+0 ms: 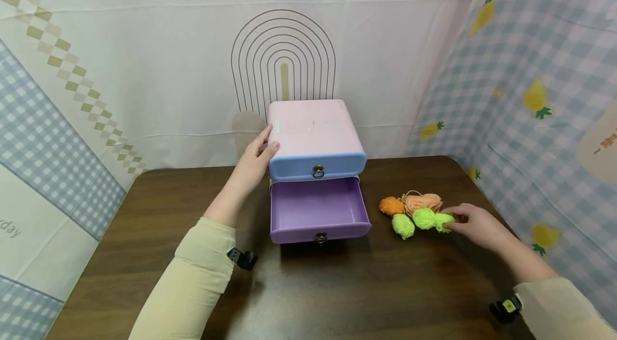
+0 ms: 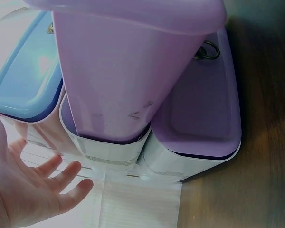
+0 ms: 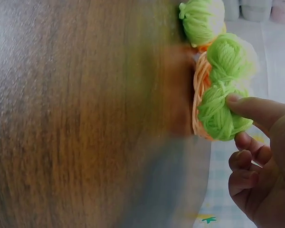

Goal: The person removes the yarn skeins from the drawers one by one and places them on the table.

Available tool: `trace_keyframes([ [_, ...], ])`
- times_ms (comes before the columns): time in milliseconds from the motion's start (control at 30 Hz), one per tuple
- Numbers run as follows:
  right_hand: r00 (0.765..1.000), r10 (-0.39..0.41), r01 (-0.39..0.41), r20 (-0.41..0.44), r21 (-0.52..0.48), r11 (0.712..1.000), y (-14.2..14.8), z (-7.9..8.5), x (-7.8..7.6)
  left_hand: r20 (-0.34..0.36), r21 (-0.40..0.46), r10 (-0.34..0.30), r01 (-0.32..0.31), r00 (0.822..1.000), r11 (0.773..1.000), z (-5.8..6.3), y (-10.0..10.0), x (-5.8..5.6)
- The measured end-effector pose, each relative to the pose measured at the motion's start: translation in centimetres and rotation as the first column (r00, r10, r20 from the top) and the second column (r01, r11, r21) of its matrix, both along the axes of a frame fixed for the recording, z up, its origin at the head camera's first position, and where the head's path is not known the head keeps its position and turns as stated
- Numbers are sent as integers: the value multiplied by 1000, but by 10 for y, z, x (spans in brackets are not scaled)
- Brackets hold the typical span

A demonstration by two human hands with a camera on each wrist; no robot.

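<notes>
A small drawer unit (image 1: 313,123) with a pink top stands at the back of the table. Its blue top drawer (image 1: 289,167) is closed, while the purple drawer (image 1: 315,203) below is pulled out and bare inside. My left hand (image 1: 255,163) rests against the unit's left side, fingers extended. At the right, my right hand (image 1: 474,225) pinches a bright green yarn ball (image 3: 223,114) between thumb and fingers. Beside it lie a second green ball (image 1: 424,218), a paler green ball (image 1: 403,226), an orange ball (image 1: 391,206) and a peach skein (image 1: 424,201).
A lower purple drawer (image 2: 199,104) with a ring pull shows closed in the left wrist view. Behind the brown wooden table (image 1: 376,286) hangs a patterned cloth (image 1: 183,61), with a checked one (image 1: 520,61) along the right.
</notes>
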State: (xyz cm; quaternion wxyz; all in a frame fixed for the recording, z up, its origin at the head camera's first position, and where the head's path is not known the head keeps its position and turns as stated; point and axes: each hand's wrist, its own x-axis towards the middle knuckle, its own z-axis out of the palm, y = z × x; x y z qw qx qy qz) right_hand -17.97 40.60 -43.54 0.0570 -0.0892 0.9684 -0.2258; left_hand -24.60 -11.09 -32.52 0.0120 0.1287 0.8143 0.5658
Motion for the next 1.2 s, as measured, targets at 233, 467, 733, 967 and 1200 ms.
trace_keyframes([
  [233, 1000, 20, -20, 9, -11, 1000, 0, -7, -1, -2, -2, 3, -3, 1000, 1000, 0, 0, 0],
  [467, 999, 30, -30, 18, -1, 1000, 0, -12, -5, -10, 3, 5, -5, 1000, 1000, -18, -3, -15],
  [733, 999, 31, -31, 24, -3, 1000, -1, -13, -8, -39, 13, 17, -16, 999, 1000, -41, -7, -32],
  [967, 999, 36, -36, 17, -6, 999, -4, -13, -10, -51, 5, 24, -24, 998, 1000, -40, -7, -29],
  [1200, 999, 39, -38, 11, -27, 999, -6, -10, -10, -53, 5, 22, -22, 998, 1000, -39, -6, -29],
])
